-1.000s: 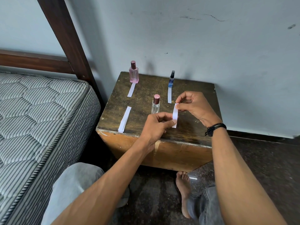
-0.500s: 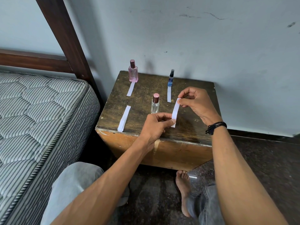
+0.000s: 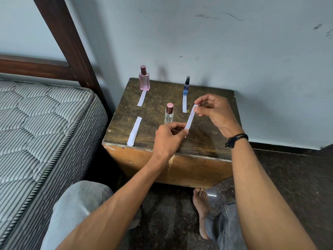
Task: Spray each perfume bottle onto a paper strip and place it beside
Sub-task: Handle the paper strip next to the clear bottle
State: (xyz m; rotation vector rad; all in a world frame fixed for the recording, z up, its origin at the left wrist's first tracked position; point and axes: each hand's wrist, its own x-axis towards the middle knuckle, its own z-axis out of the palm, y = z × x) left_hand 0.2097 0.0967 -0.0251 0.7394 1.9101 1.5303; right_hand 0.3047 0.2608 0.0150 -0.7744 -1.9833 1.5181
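Observation:
A white paper strip (image 3: 190,117) is stretched between both hands above the wooden bedside box (image 3: 156,112). My left hand (image 3: 169,138) pinches its near end and my right hand (image 3: 214,112) pinches its far end. A clear perfume bottle with a rose cap (image 3: 169,114) stands just left of the strip. A pink bottle (image 3: 144,78) stands at the back left with a strip (image 3: 141,98) in front of it. A small blue bottle (image 3: 186,85) stands at the back with a strip (image 3: 184,104) in front. A small stack of loose strips (image 3: 134,131) lies near the front left.
A striped mattress (image 3: 39,134) and dark wooden bed frame (image 3: 72,42) sit to the left. The box stands against a grey wall (image 3: 216,42). My knees and a bare foot (image 3: 201,208) are on the dark floor below the box.
My right hand has lifted the far end of the strip up and to the right, so the strip now slants. My left hand stays in place.

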